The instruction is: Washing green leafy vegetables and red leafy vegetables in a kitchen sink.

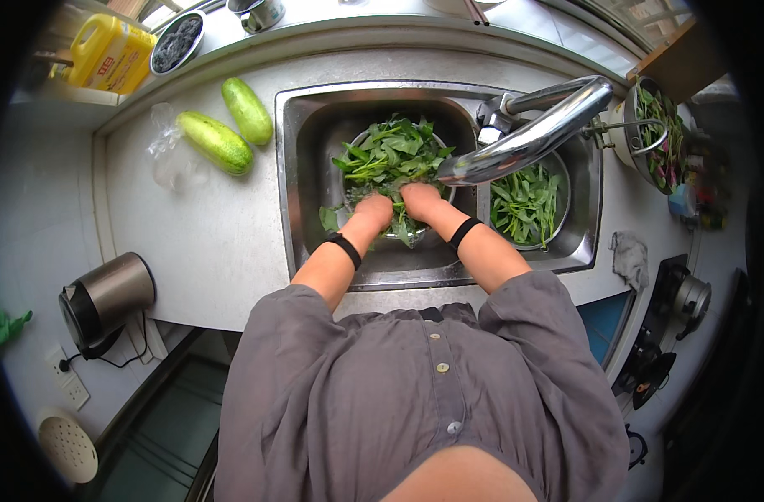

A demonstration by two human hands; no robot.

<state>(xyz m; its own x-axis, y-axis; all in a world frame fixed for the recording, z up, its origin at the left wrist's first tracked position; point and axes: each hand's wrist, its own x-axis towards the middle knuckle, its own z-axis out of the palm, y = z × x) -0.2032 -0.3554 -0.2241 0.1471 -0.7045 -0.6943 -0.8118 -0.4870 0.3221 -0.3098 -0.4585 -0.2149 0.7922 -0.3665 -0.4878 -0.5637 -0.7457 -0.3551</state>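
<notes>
Both of my hands are down in a round metal basin (452, 196) heaped with leafy greens (391, 147). This basin stands in the left bowl of a stainless steel double sink (316, 245). My left hand (374, 210) is at the near left of the greens, its fingers hidden among leaves and water. To its right, my right hand (421, 199) also has its fingers buried in the leaves, just below the mouth of the chrome faucet (532, 141). What the fingers grip cannot be seen. More greens (526, 207) lie in a second basin (565, 188) in the right bowl.
Two pale green cucumbers (215, 143) (247, 112) and a clear plastic bag (178, 160) lie on the left counter. An electric kettle (109, 301) stands near its front edge. A grey rag (630, 258) hangs at the right, before a gas stove (654, 339). A pot of leafy stems (658, 138) is behind.
</notes>
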